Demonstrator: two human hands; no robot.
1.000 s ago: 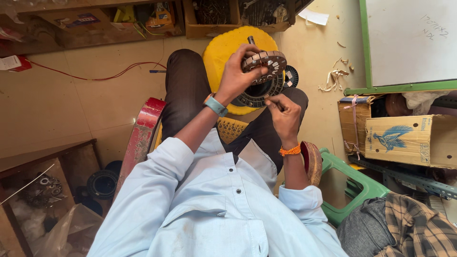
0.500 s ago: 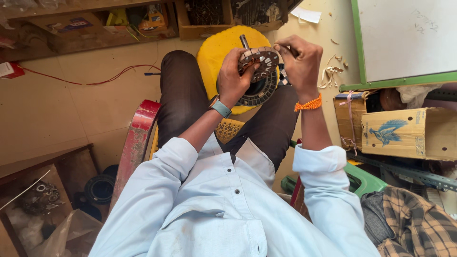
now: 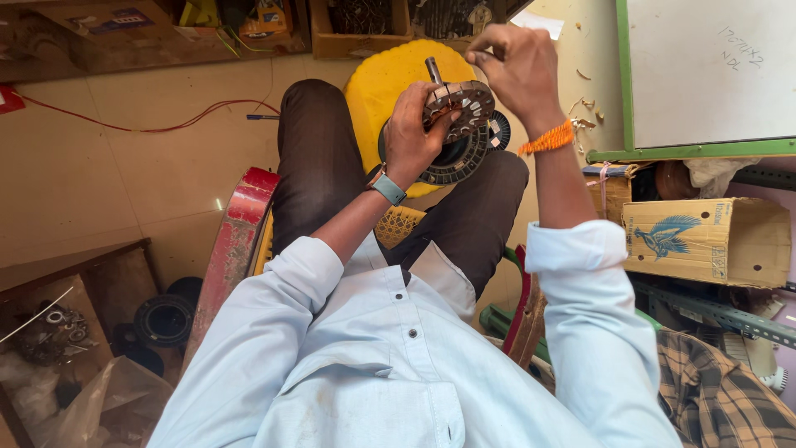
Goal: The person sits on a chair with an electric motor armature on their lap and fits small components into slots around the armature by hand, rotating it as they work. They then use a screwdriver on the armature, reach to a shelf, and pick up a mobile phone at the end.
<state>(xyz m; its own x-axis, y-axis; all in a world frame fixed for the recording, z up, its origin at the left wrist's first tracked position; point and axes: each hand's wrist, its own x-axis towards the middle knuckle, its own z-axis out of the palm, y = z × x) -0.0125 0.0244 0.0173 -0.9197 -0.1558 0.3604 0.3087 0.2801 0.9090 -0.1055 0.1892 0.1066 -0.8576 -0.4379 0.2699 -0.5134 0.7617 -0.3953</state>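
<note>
My left hand (image 3: 412,133) grips the round slotted metal motor core (image 3: 461,108) with its steel shaft, held above the yellow plastic stool (image 3: 381,83) between my knees. My right hand (image 3: 514,66) pinches shut just above the core's rim.

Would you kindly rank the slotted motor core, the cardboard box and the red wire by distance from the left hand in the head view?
1. Slotted motor core, gripped in the left hand.
2. Red wire, on the floor, image-left.
3. Cardboard box, far image-right.
</note>
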